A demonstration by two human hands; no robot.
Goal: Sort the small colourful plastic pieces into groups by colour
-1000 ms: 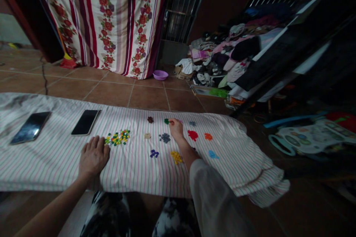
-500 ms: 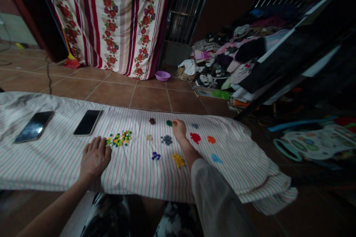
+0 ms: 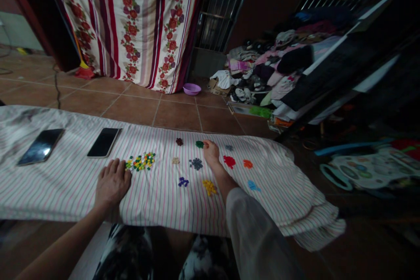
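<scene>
My left hand (image 3: 113, 182) lies flat on a striped cloth (image 3: 154, 208), palm down with fingers stretched, beside a pile of mixed green, yellow, orange and white pieces (image 3: 141, 162). At the far side, my right hand (image 3: 211, 152) has its fingers pinched together at the edge of a small dark green pile (image 3: 199, 144). Whatever lies between those fingertips is too small to make out. Around it are little single-colour piles: brown (image 3: 179, 141), beige (image 3: 176, 160), dark grey (image 3: 196, 163), purple (image 3: 183, 182), yellow (image 3: 209, 187), red (image 3: 229, 162), orange (image 3: 247, 164), light blue (image 3: 253, 185) and grey-blue (image 3: 229, 148).
Two phones, one glossy (image 3: 41, 146) and one dark-screened (image 3: 104, 142), lie on the cloth at left. Beyond are a tiled floor, a purple basin (image 3: 192, 89), a floral curtain (image 3: 131, 26) and heaped clothes (image 3: 262, 65). A plastic child's item (image 3: 364, 164) stands at right.
The view has shifted very slightly. Both hands stay in nearly the same places, the right still at the dark green pile.
</scene>
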